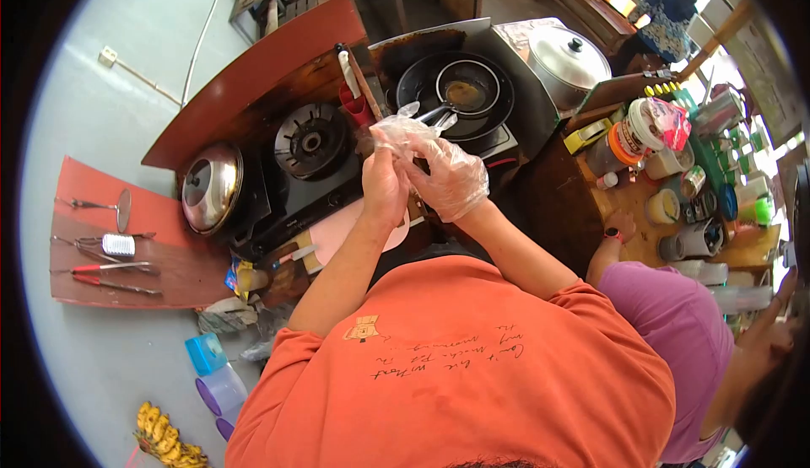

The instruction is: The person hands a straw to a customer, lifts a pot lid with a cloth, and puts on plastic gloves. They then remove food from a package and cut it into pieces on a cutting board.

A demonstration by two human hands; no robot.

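Note:
My left hand [385, 183] is bare and closed, its fingers pinching thin clear plastic at the fingertips of a disposable plastic glove [460, 190]. That glove is worn on my right hand [447, 177], which is bent in against the left. Bunched plastic hides the right fingertips, so what they grip cannot be made out. Just beyond both hands, a small frying pan [466, 88] with some brownish oil rests inside a larger black wok [409, 88]. The small pan's handle points toward my hands. Below my left wrist lies a pale pink cutting board [337, 236].
A bare gas burner [310, 141] and a lidded pan [211, 188] are at left. A big lidded pot [567, 63] stands right of the wok. Tongs [114, 270] lie on a red board. A co-worker in a purple shirt [666, 333] reaches to a table of jars at right.

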